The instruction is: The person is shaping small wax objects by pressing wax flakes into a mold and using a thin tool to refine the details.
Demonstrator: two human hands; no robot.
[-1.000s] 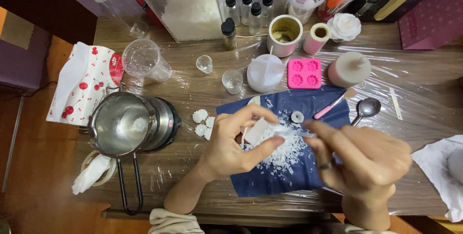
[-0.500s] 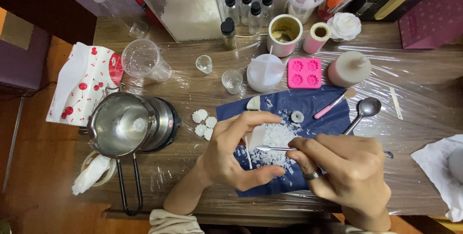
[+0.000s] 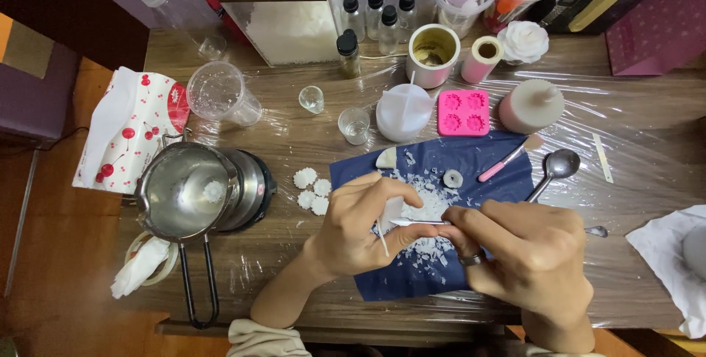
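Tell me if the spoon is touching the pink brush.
Apart. The head view shows blue cloth between the spoon and the pink brush, which lie side by side without meeting.

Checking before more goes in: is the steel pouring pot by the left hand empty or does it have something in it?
Nearly empty. The steel pot shows bare metal inside, with one small white flower-shaped piece resting on its bottom.

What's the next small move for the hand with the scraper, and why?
Probably another short scraping stroke. The right hand holds a thin white tool with its tip against the white piece pinched in the left hand, and white shavings lie on the blue cloth beneath.
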